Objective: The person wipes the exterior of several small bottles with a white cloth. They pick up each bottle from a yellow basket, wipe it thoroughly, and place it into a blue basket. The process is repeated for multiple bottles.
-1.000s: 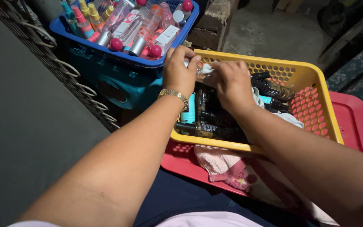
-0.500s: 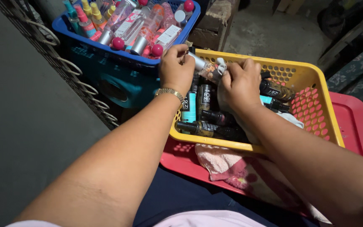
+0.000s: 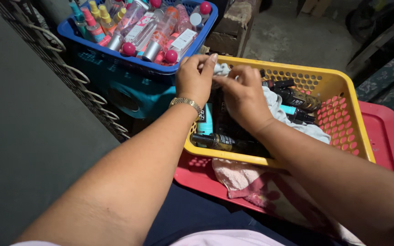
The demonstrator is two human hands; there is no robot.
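Note:
My left hand point(image 3: 196, 82), with a gold watch on the wrist, and my right hand point(image 3: 243, 96) meet over the far left corner of a yellow perforated basket point(image 3: 343, 98). Both pinch a bunched pale grey cloth point(image 3: 222, 69), which trails under my right hand across the basket. Whether anything is wrapped inside the cloth is hidden by my fingers. Below the hands lie dark bottles point(image 3: 299, 98), another dark bottle with a gold label point(image 3: 215, 140) and a teal bottle point(image 3: 204, 121).
The yellow basket sits on a red tray point(image 3: 385, 141) on my lap, with a pink cloth point(image 3: 239, 176) beneath it. A blue basket point(image 3: 115, 50) with several small bottles with pink caps stands at far left, next to a wire rack point(image 3: 46, 43).
The small bottle seen between my hands half a second ago is out of sight now. My hands have drawn closer together and hold the bunched cloth.

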